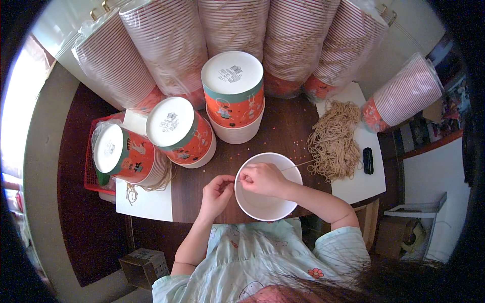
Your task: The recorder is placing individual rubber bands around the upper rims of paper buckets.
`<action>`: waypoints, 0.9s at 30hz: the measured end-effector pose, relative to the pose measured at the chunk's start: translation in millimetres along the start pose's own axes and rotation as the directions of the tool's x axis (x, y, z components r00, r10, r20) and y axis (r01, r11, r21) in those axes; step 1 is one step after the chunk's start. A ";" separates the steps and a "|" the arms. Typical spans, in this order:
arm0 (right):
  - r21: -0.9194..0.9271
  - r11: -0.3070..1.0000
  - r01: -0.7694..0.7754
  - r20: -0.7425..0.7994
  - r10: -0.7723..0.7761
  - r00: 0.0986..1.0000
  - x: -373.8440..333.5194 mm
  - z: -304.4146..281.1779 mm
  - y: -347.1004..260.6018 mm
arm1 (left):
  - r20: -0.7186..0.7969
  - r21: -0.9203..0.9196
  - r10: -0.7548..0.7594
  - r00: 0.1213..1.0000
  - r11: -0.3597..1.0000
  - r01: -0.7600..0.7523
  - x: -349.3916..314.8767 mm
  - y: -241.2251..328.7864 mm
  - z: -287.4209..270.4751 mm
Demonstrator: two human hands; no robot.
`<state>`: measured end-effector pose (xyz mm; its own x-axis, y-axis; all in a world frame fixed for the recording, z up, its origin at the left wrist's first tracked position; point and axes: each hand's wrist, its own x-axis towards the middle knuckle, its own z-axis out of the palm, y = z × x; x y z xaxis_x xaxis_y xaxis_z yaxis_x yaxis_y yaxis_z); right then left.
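Note:
A white-lined paper bucket (268, 208) stands mouth up at the table's front edge. My right hand (263, 179) reaches over its mouth, fingers closed in a pinch near the left inner wall. A thin tan cord (298, 165) runs from a loose tangled heap of cord (336, 141) on the right, over the rim, toward that hand; the pinched end is hidden. Outside the bucket's left wall, my left hand (217, 196) has its fingertips drawn together against the rim. Whatever lies between them is too small to make out.
Upside-down orange and green paper buckets (235, 108) stand behind and to the left, some stacked. Tall plastic-wrapped bucket stacks (232, 25) line the back. A red basket (91, 169) sits far left; a small black object (368, 160) lies on white board (348, 188) at right.

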<state>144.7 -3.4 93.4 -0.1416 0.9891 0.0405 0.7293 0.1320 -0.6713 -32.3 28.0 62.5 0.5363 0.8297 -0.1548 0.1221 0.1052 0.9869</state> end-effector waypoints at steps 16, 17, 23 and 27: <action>-0.006 1.000 0.030 0.028 -0.029 0.999 0.9 1.9 -2.3 | 0.054 0.493 0.342 0.938 0.808 -0.323 2.2 19.5 -2.5; -0.006 1.000 0.031 0.029 -0.031 0.999 1.1 1.4 -2.7 | 0.052 0.494 0.342 0.938 0.808 -0.322 1.9 19.8 -3.4; -0.156 0.985 0.076 0.106 -0.060 0.993 -2.4 -8.9 -3.1 | 0.053 0.558 0.259 0.965 0.794 -0.243 -0.1 16.3 -28.9; -0.386 0.918 0.086 0.270 0.023 0.963 -13.4 -49.3 -11.4 | -0.048 0.521 0.168 0.985 0.845 -0.119 -6.1 -13.6 -74.5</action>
<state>171.3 -14.9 137.0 -0.3002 0.9374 -0.1764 0.9161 0.2318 -0.3272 -99.4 62.4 53.3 0.5082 0.8611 0.0155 0.4745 -0.2950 0.8293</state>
